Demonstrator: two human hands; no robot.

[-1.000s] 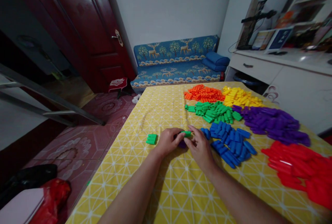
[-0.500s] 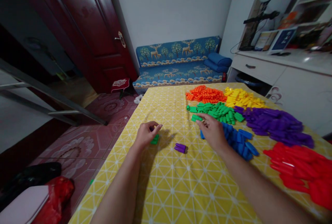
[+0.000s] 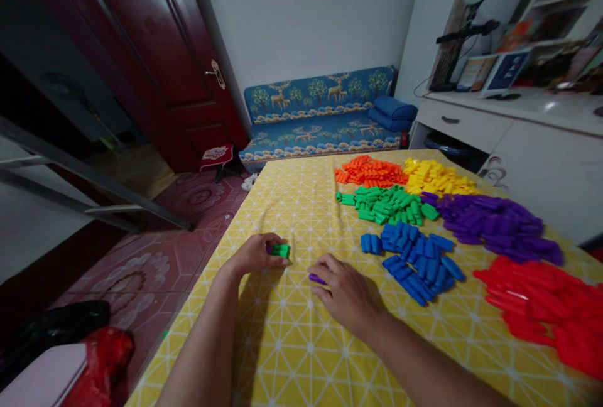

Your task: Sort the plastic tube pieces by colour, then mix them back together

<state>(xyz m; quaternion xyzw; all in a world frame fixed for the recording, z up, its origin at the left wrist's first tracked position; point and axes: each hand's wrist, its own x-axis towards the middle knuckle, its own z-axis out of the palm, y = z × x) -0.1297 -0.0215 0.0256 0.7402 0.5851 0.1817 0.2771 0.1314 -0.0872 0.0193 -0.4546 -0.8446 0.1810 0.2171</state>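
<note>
My left hand (image 3: pixel 253 254) rests on the yellow tablecloth (image 3: pixel 301 344) with its fingers closed around a small green piece (image 3: pixel 281 250); a bit of purple shows beside it. My right hand (image 3: pixel 343 292) lies palm down over a small purple piece (image 3: pixel 315 279), fingers curled onto it. Further right lie sorted piles of small plastic pieces: blue (image 3: pixel 414 255), green (image 3: pixel 389 204), orange (image 3: pixel 370 170), yellow (image 3: pixel 436 178), purple (image 3: pixel 494 222) and red (image 3: pixel 546 303).
A blue patterned sofa (image 3: pixel 320 115) stands beyond the table's far end. A dark red door (image 3: pixel 179 61) is at the left, a white desk (image 3: pixel 518 137) with a ring light at the right. Red and black bags (image 3: pixel 70 350) lie on the tiled floor.
My right hand has drawn back from the green pile and come down onto the purple piece near me. My left hand has closed on the green piece at the table's left side.
</note>
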